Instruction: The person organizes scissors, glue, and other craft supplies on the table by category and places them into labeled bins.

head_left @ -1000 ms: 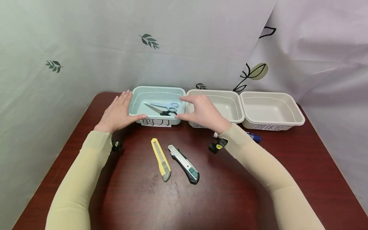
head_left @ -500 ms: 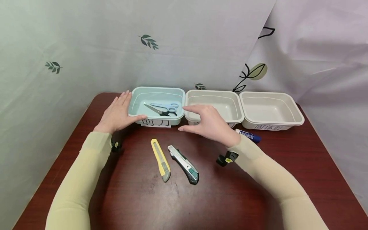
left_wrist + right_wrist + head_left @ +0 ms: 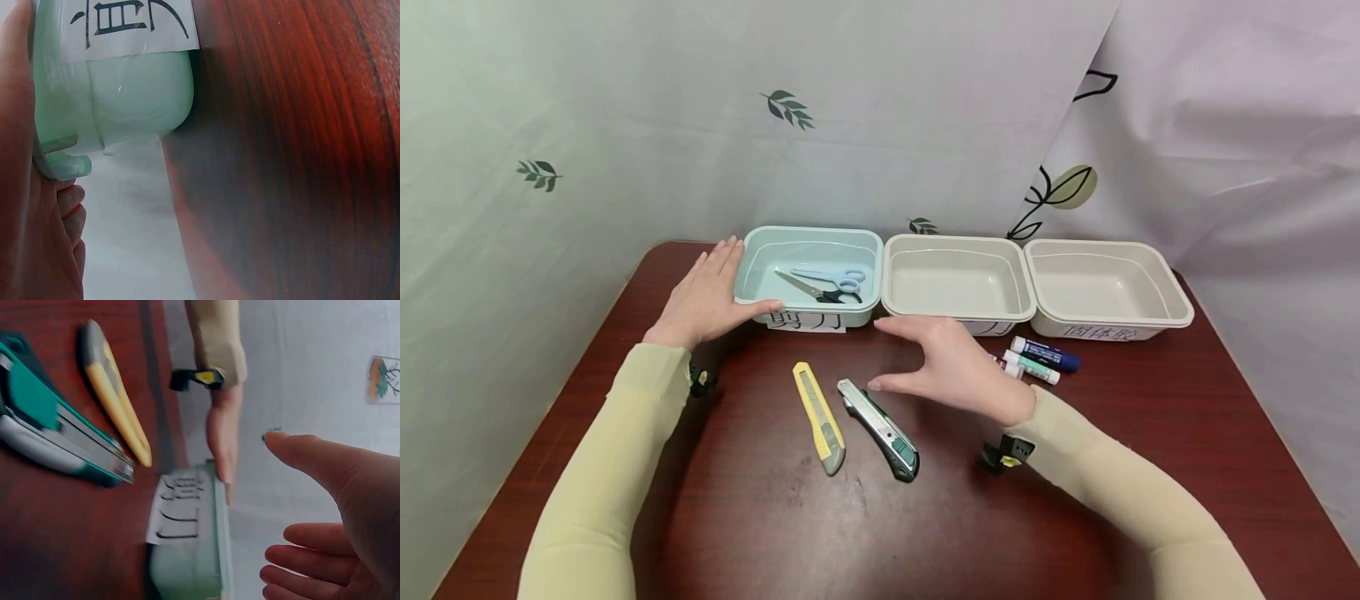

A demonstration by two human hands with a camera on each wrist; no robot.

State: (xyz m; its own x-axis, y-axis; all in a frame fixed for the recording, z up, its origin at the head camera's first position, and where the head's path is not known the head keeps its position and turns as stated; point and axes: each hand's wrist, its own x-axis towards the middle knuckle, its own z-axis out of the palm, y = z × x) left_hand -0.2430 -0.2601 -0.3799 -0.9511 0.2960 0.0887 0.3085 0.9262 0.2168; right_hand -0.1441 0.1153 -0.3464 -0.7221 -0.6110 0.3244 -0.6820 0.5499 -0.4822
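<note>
My left hand (image 3: 703, 296) rests on the left end of a pale blue plastic bin (image 3: 812, 312), fingers straight along its side and thumb at the front rim. Inside lie light blue-handled scissors (image 3: 850, 281) and black-handled scissors (image 3: 805, 287). My right hand (image 3: 962, 367) holds nothing; its thumb and fingers are spread apart over the table, in front of the middle bin. Nearest to it lies a silver and green utility knife (image 3: 880, 429). A yellow utility knife (image 3: 818, 417) is left of that one, apart from it. The left wrist view shows the bin's label (image 3: 125, 31) up close.
Two beige bins, the middle one (image 3: 958, 239) and the right one (image 3: 1097, 312), stand in a row beside the blue bin. Blue (image 3: 1052, 356) and green-white (image 3: 1037, 369) glue sticks lie before them; a pinkish one is partly hidden by my right hand. A curtain (image 3: 700, 108) hangs behind.
My right hand has moved from the blue bin's right end toward me and to the right, uncovering the middle bin and the glue sticks. My left hand has stayed in place.
</note>
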